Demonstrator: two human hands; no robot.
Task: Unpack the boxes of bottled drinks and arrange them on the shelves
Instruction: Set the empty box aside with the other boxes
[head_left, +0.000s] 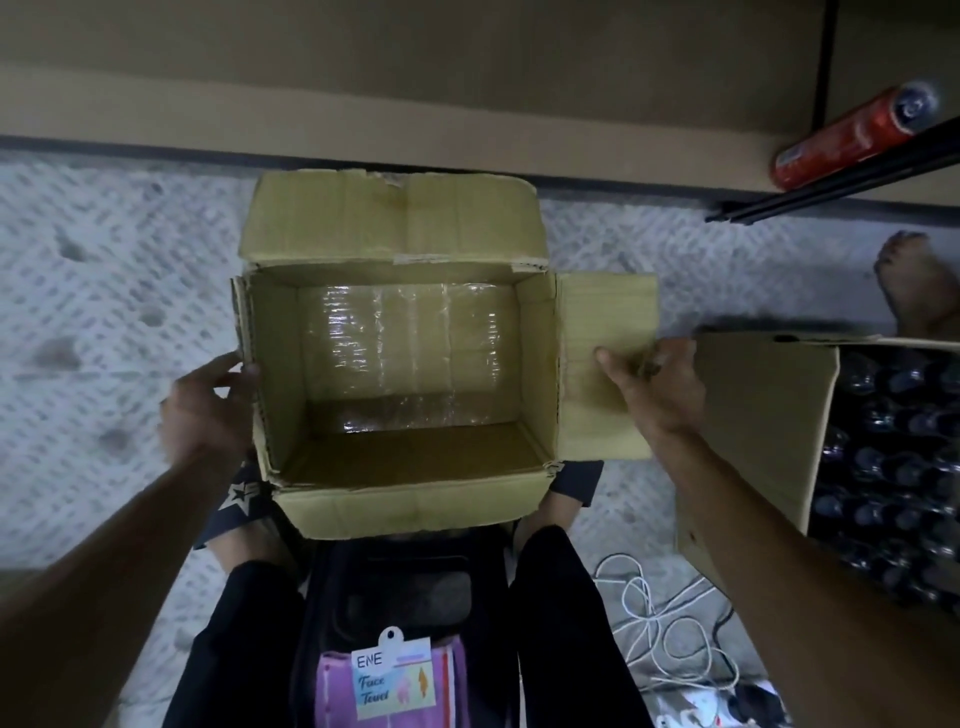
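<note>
Open cardboard box (395, 223) rests on patterned floor (104, 312) beside brown shelf (415, 78).

Looks like a shop stockroom: carton (753, 426) packed with dark bottles (893, 457) at 3 o'clock, red bottle (852, 135) on shelf (831, 182) at 1 o'clock.

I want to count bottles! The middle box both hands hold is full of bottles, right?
No. The head view shows the middle box, held by the left hand and right hand, is empty. The bottles sit in the other box.
</note>
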